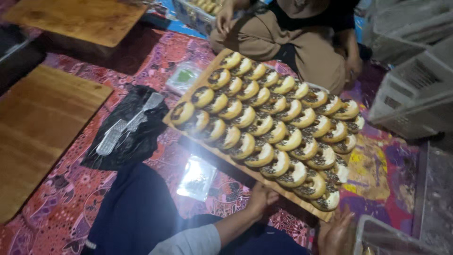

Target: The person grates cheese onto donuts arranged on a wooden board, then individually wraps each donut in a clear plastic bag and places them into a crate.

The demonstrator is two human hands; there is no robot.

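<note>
The person wearing the camera holds a long wooden board (pixel 207 78) loaded with rows of ring doughnuts (pixel 264 125), each half white icing and half dark sprinkles, and everything else in the room sits around that board. The left hand (pixel 261 198) grips the board's near long edge from below, fingers curled under the wood; the right hand (pixel 336 232) is at the board's near corner, palm up against the underside, though whether its fingers are closed on the edge I cannot tell from here. The board hangs above a red patterned mat (pixel 56 203), its far end reaching towards a second person (pixel 292 38) who sits cross-legged just beyond it. To the left of the board lies a black plastic bag (pixel 130 137) with a metal grater (pixel 125 125) on top, and further left a low wooden tabletop (pixel 42 123). Right of the board stand white plastic crates (pixel 415 89). As I judge it, carrying this well means keeping the board level, since the doughnuts lie loose and packed close, overlapping row on row; any tilt toward the far end would send them sliding. Both hands are at the near end, so the far end is unsupported, and slow, even movement looks wise.
</note>
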